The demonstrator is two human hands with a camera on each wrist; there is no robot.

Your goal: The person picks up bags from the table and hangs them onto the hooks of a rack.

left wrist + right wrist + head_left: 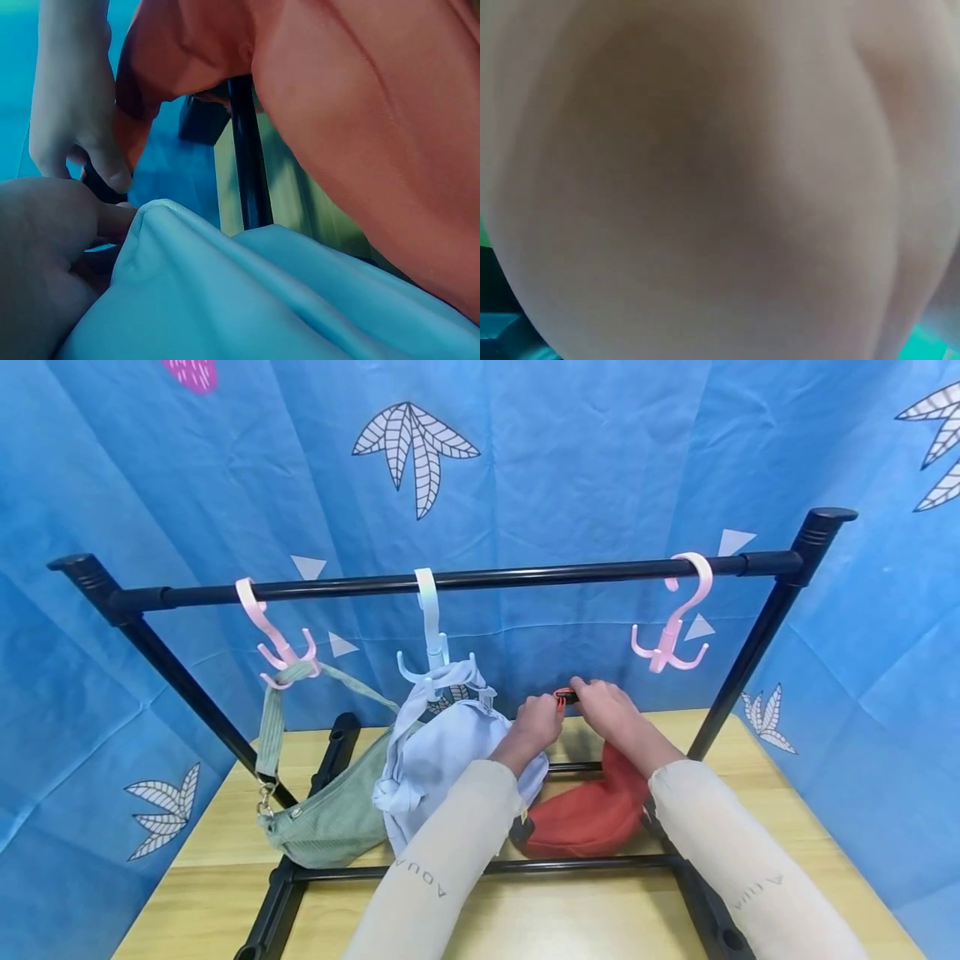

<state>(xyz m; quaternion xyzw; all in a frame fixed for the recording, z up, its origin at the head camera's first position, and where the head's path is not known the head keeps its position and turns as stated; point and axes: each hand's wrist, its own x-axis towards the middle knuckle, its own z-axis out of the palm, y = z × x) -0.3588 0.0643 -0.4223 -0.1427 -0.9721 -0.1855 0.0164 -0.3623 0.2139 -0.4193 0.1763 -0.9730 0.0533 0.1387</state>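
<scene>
A red waist bag (581, 822) lies low between the rack's bars, its body slumped toward the middle. Above it, my left hand (538, 720) pinches an end of its red strap. My right hand (606, 706) grips the strap's black buckle (567, 697) close beside the left fingers. In the left wrist view, the right hand (79, 112) faces the left hand (45, 255), with red fabric (360, 135) at right. The light blue bag (450, 747), hung from the blue hook (431, 627), is partly behind my left forearm. Skin fills most of the right wrist view.
A black rack (525, 578) stands on the wooden table (577, 910). A green bag (337, 822) hangs by its strap from the left pink hook (279, 643). Another pink hook (675, 627) hangs at right, with no bag on it. Blue curtain (570, 460) surrounds the table.
</scene>
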